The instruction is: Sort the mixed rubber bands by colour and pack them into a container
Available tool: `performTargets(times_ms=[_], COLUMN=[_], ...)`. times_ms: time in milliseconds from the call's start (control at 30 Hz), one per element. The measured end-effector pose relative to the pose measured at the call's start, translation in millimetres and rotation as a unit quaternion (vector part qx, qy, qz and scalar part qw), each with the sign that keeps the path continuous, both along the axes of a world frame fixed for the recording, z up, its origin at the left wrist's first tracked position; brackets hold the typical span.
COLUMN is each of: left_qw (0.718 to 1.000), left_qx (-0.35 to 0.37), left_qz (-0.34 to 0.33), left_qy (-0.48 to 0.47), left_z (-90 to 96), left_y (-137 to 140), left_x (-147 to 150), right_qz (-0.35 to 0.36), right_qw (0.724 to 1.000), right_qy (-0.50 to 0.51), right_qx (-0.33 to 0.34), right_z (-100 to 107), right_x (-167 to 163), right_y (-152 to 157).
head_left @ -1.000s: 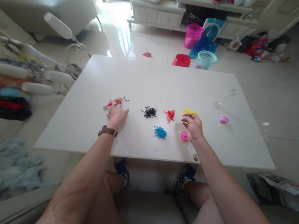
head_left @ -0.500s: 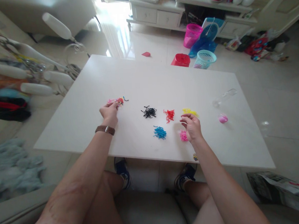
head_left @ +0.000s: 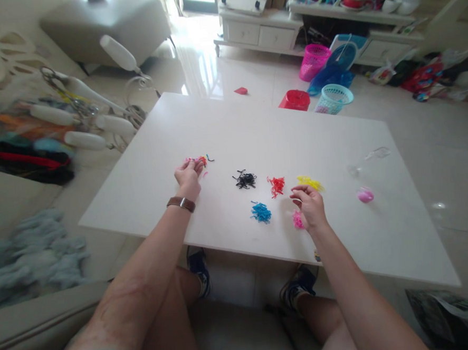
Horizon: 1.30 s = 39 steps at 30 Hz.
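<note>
My left hand [head_left: 188,176] is over a small mixed pile of rubber bands [head_left: 203,161] on the left of the white table [head_left: 231,127]. Its fingertips are pinched together at the pile and partly hide it. A loose pink band [head_left: 205,174] lies just beside that hand. My right hand [head_left: 310,204] hovers with fingers loosely curled and tips apart, nothing visible in them. Around it are a pink pile [head_left: 298,219], partly hidden, a yellow pile [head_left: 309,183] and a red pile [head_left: 276,186]. Black bands [head_left: 245,180] and blue bands [head_left: 261,212] form piles between my hands.
To the right lie a pink egg-shaped object [head_left: 365,195] and a clear plastic piece [head_left: 355,170]. A small figure sticker [head_left: 317,255] sits at the front edge. Beyond the table stand a red stool [head_left: 295,100], a light blue basket [head_left: 333,99] and a pink basket [head_left: 314,63].
The whole view has shifted, so everything appears farther right and slightly lower. A pink band now shows beside my left hand. Both hands stay near the same piles.
</note>
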<state>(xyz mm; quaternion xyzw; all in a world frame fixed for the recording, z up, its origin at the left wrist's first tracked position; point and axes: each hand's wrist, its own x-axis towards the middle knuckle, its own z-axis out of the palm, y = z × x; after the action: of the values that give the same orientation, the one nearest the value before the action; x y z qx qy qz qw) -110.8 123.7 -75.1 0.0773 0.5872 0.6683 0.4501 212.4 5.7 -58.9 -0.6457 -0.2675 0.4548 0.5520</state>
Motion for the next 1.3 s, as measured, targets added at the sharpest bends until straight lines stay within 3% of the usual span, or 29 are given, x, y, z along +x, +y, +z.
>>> performTargets(times_ms=[267, 433, 567, 767, 933, 1067, 1300], left_qw=[0.999, 0.990, 0.958, 0.894, 0.857, 0.824, 0.815], left_qx=[0.023, 0.015, 0.027, 0.045, 0.048, 0.088, 0.121], left_qz=[-0.030, -0.137, -0.279, -0.437, -0.507, -0.556, -0.564], left_qy=[-0.037, -0.040, -0.061, -0.081, -0.082, -0.065, -0.055], left_z=[3.8, 9.6, 14.7, 15.0, 18.4, 25.9, 30.5], left_y=[-4.3, -15.6, -28.4, -51.6, -69.8, -81.7, -87.3], left_x=[15.1, 34.0, 55.2, 86.0, 104.0, 111.4, 120.7], right_qz=[0.018, 0.049, 0.111, 0.179, 0.175, 0.193, 0.188], right_qw=[1.000, 0.999, 0.988, 0.945, 0.943, 0.935, 0.921], right_qy=[0.013, -0.007, -0.103, -0.259, -0.252, -0.257, -0.289], right_qx=[0.011, 0.018, 0.037, 0.089, 0.131, 0.151, 0.180], right_z=[0.0, 5.5, 15.2, 32.1, 35.9, 32.9, 36.2], right_x=[-8.2, -17.8, -22.3, -37.6, -49.1, -50.0, -42.3], right_y=[-2.9, -6.1, -12.7, -15.8, -7.1, -2.3, -1.9])
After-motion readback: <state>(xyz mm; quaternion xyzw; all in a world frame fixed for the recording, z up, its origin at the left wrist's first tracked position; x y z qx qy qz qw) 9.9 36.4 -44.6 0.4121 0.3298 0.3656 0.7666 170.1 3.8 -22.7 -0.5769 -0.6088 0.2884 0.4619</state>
